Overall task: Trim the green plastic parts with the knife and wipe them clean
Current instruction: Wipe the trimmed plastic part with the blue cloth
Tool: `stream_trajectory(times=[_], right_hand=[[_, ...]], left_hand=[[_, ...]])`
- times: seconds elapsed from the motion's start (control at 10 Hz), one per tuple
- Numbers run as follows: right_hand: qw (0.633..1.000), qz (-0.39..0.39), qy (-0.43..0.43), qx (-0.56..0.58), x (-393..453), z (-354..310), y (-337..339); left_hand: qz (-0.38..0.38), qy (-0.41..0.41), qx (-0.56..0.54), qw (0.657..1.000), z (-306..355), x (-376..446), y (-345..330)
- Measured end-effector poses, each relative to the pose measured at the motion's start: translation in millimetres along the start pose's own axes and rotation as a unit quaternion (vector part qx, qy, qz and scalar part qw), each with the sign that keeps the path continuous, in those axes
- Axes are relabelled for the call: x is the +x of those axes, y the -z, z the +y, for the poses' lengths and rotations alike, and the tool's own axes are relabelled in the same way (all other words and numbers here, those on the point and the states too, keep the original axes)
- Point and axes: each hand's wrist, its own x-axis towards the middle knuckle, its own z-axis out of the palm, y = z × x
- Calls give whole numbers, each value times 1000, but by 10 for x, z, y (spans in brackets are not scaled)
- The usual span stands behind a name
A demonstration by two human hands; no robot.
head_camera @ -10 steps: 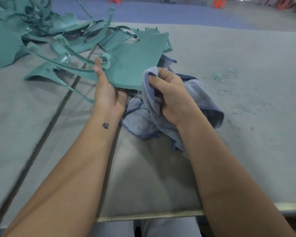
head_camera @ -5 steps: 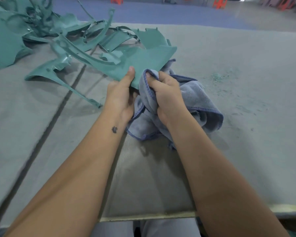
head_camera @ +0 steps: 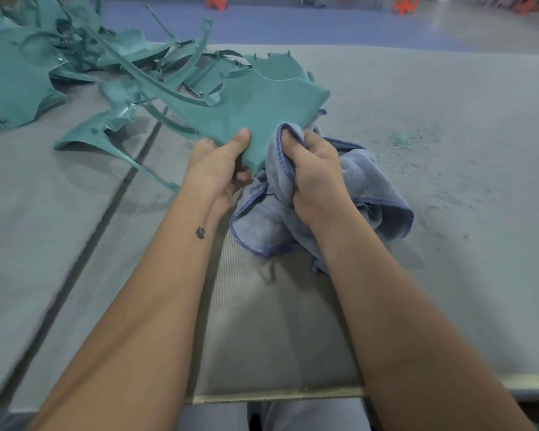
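1. The wiping step is in hand: the left hand (head_camera: 218, 169) pinches the near corner of a green plastic panel (head_camera: 262, 110), thumb on top and fingers curled beneath, holding it raised just above the table (head_camera: 448, 213)
2. The right hand (head_camera: 315, 172) is closed round a bunched blue microfibre cloth (head_camera: 367, 188), pressing a fold of it against the panel's near edge, beside the left thumb
3. No knife shows, so trimming of this piece looks finished; a scatter of green shavings (head_camera: 399, 141) lies on the table to the right, well apart from the hands
4. A pile of other green plastic parts (head_camera: 84, 57) lies at the far left; whether those are already trimmed and wiped cannot be told, so much of the job may be left
5. The panel is thin, stiff and matt, with a finely grained face, curved cut-outs and long slender arms reaching leftwards
6. The cloth is soft and fluffy with a darker stitched hem; most of it lies crumpled on the table
7. The table wears a grey felt-like covering, with a dark seam running on the left
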Motion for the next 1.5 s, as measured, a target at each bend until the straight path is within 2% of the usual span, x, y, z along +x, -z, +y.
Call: stream_trajectory(times=[0.1, 0.2, 0.4, 0.5, 0.6, 0.7, 0.8, 0.9, 1.0, 1.1, 1.2, 1.3, 1.4, 1.5], right_hand=[[995, 81, 12, 58, 73, -78, 60], [993, 106, 15, 51, 103, -109, 118], [996, 72, -16, 43, 102, -110, 132], [996, 78, -5, -32, 37, -148, 120], [964, 195, -26, 180, -25, -253, 142], [951, 213, -93, 205, -9, -266, 239], [989, 89, -70, 97, 104, -201, 280], [990, -21, -103, 93, 94, -182, 222], [984, 50, -82, 148, 174, -168, 244], [980, 65, -55, 182, 180, -202, 265], [992, 53, -59, 95, 118, -184, 207], [988, 48, -105, 100, 68, -179, 147], [987, 46, -77, 132, 98, -165, 174], [979, 70, -86, 174, 151, -173, 205]], left_hand=[[-38, -3, 49, 998, 3, -33, 50], [-63, 15, 64, 996, 30, -28, 125], [-81, 11, 42, 996, 66, 25, 263], [-80, 3, 14, 997, 84, 30, 279], [-83, -5, -11, 996, 93, -10, 219], [-94, -32, -33, 994, 87, 1, 245], [-123, -29, 18, 992, 57, 27, 272], [-39, -55, 158, 985, -10, 48, 230], [42, -176, 349, 920, -69, 29, 231], [-96, -249, 418, 868, -113, -39, 203], [-266, -164, 414, 855, -162, -104, 98], [-266, -206, 436, 835, -177, -114, 61], [-179, -232, 377, 879, -145, -108, 70], [14, -220, 282, 934, -49, -108, 65]])
